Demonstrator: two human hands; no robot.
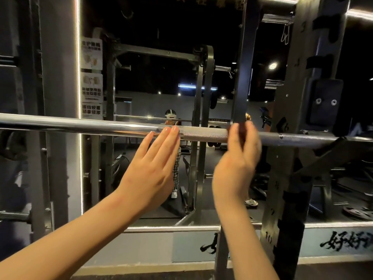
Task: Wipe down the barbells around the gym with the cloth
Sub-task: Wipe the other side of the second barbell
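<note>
Resting on the rack (pixel 290 122) at the right, the barbell (pixel 90 124) is laid level, its long axis running left to right. It is judged heavy, rigid steel, slick along the polished left stretch and better held on the knurling (pixel 203 134). The left grip (pixel 153 170) is spread flat, fingertips at the bar. The right grip (pixel 236 164) is blurred, so it cannot be told whether it is closed. No cloth is seen.
</note>
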